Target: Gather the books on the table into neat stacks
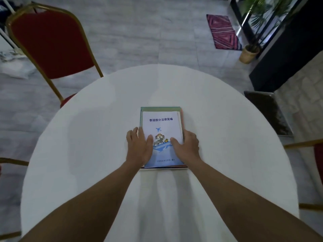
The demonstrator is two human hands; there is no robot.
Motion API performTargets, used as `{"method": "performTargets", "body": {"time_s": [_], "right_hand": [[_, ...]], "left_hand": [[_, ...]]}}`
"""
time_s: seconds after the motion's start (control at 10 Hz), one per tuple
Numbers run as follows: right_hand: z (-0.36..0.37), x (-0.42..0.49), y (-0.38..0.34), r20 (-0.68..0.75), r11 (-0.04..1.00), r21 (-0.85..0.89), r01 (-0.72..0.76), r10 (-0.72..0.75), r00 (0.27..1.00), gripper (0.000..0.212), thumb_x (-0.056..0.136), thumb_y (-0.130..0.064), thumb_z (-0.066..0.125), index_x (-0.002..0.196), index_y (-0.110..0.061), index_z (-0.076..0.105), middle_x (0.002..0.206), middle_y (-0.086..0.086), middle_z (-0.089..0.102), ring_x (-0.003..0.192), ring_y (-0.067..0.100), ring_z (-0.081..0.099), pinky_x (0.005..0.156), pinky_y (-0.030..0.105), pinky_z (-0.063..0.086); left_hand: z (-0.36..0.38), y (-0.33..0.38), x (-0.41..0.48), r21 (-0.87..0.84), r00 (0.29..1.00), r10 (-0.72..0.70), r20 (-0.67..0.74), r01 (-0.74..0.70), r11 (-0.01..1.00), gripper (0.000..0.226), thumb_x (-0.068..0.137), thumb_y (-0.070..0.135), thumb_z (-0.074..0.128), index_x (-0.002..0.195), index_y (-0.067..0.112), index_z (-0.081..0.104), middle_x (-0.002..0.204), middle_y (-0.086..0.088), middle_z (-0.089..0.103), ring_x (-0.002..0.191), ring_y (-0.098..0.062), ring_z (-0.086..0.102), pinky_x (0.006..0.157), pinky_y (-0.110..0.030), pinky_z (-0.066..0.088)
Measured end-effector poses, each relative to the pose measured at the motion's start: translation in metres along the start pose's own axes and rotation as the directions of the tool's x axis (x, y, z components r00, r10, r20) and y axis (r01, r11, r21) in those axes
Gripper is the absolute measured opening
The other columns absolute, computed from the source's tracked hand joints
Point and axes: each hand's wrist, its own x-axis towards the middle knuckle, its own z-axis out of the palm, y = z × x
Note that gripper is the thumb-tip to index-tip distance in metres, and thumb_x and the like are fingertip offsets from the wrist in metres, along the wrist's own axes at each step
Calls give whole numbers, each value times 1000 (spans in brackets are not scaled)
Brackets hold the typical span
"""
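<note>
One stack of books (161,123) lies in the middle of the round white table (87,137). The top book is white with blue Chinese lettering, a small blue plane and a blue picture; green and orange edges of lower books show around it. My left hand (139,147) clasps the stack's left side, thumb on the cover. My right hand (186,145) clasps the right side in the same way. Both hands cover the lower corners of the stack.
A red chair with a gold frame (50,44) stands at the table's far left. More chair parts (311,145) show at the right and left edges. A dark laptop-like object (269,112) sits to the right. A potted plant (250,51) and a patterned mat (222,32) are on the floor.
</note>
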Motion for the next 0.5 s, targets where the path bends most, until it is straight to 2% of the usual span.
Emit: {"method": "performTargets", "body": {"time_s": [0.1,0.2,0.3,0.4,0.5], "right_hand": [[6,-2,5,73,980,199,18,-33,997,69,98,-38,59,156,-15,30,162,4,33,149,23,34,121,45,29],[17,-6,11,94,973,230,13,-36,995,75,101,-42,52,162,-21,14,166,-3,29,150,17,33,122,42,29],[19,-4,13,79,987,163,4,-17,997,75,100,-49,49,162,-24,13,166,-5,29,150,18,34,121,43,30],[18,-5,13,79,986,165,11,-24,997,72,99,-49,50,159,-23,19,162,-3,38,145,21,42,117,45,36],[13,-4,8,107,976,216,15,-39,994,64,99,-47,52,152,-22,25,152,0,48,134,22,53,111,45,43]], "left_hand": [[1,-5,-1,-284,994,8,110,24,959,57,103,36,33,153,11,19,161,-9,23,148,-25,23,122,-40,17],[5,-3,-6,-412,995,-3,102,45,910,54,104,41,24,155,29,11,158,17,21,144,-3,24,114,-19,17],[9,-5,-6,-433,999,22,43,-1,901,47,104,40,24,150,33,20,150,18,35,127,14,38,106,-8,26],[3,0,-8,-420,996,69,50,-42,906,43,105,33,27,147,24,26,144,4,46,130,-10,48,111,-34,38],[-7,2,-2,-341,993,89,84,-55,939,42,104,29,30,145,17,28,143,-2,46,129,-19,48,110,-44,38]]}}
